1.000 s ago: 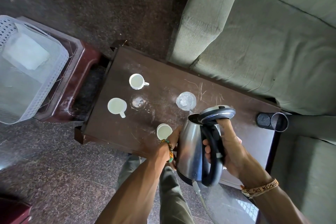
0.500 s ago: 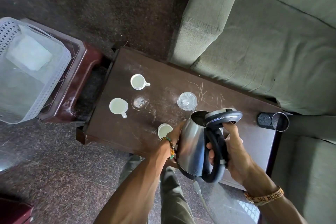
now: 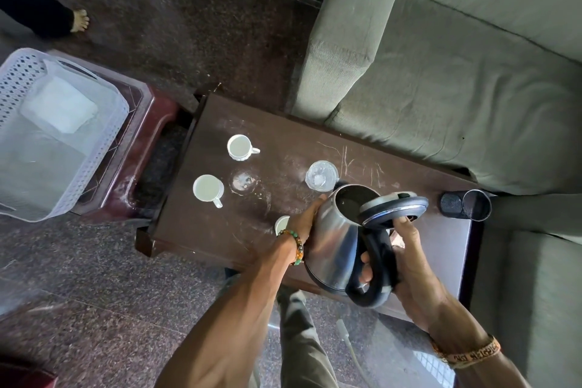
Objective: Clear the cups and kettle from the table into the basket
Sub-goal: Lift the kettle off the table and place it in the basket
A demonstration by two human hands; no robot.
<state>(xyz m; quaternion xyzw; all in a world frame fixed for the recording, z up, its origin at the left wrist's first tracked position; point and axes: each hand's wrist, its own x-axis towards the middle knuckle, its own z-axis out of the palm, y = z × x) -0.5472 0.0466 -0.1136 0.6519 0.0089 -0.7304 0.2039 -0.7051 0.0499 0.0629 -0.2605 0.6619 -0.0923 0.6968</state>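
The kettle (image 3: pixel 333 239) is off the table (image 3: pixel 204 230), held tilted over its near edge with the lid (image 3: pixel 393 209) flipped open. The right hand (image 3: pixel 409 264) grips the black handle (image 3: pixel 374 268), thumb up under the lid. The left hand (image 3: pixel 307 224) lies against the steel side with the thumb by the rim; its fingers are hidden behind the body, so I cannot tell whether they curl round it.

Three white cups stand on the table's left half: one (image 3: pixel 240 147) toward the far edge, one (image 3: pixel 208 188) nearer the left end, and a third (image 3: pixel 282 225) by the near edge, partly hidden by the left wrist. Two clear glasses stand there too, one (image 3: pixel 242 181) between the cups and one (image 3: pixel 321 176) just beside the kettle's spout.

The basket (image 3: pixel 104 148) sits on a red stool (image 3: pixel 148 135) off the table's left end, with a white cloth (image 3: pixel 59 109) inside.
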